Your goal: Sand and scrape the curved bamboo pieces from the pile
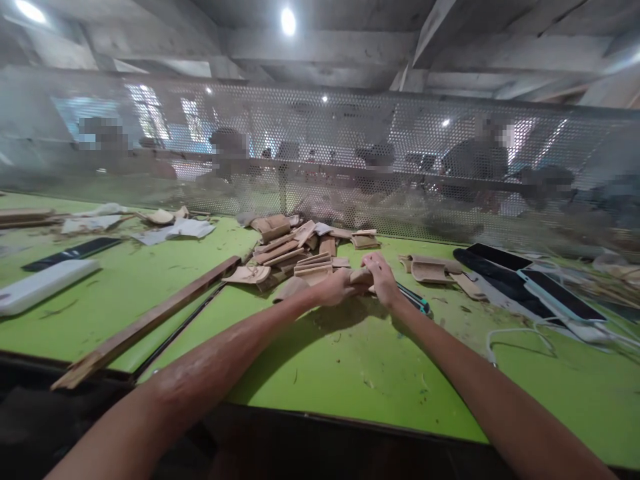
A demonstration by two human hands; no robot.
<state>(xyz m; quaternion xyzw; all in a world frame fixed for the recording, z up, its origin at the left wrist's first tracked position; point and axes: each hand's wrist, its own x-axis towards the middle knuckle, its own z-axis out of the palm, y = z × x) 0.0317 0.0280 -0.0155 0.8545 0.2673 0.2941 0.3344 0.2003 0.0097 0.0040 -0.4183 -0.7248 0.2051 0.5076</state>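
Observation:
My left hand [337, 288] and my right hand [381, 275] meet over the green table, both closed around one curved, pale-brown bamboo piece [360, 276]. My fingers cover much of it. Just behind my hands lies a heap of split bamboo pieces [285, 252], several of them stacked with their hollow sides showing. Partly hidden by my right wrist, a teal-and-black handled tool [414, 298], like a utility knife, rests on the table. More bamboo pieces [430, 269] lie to the right of my right hand.
A long wooden strip [155, 320] crosses the table at left, by a seam. Phones [565, 293] with white cables lie at right, a white box [47, 285] at far left. A perforated metal screen [320, 153] stands behind the table [350, 373], with people beyond it.

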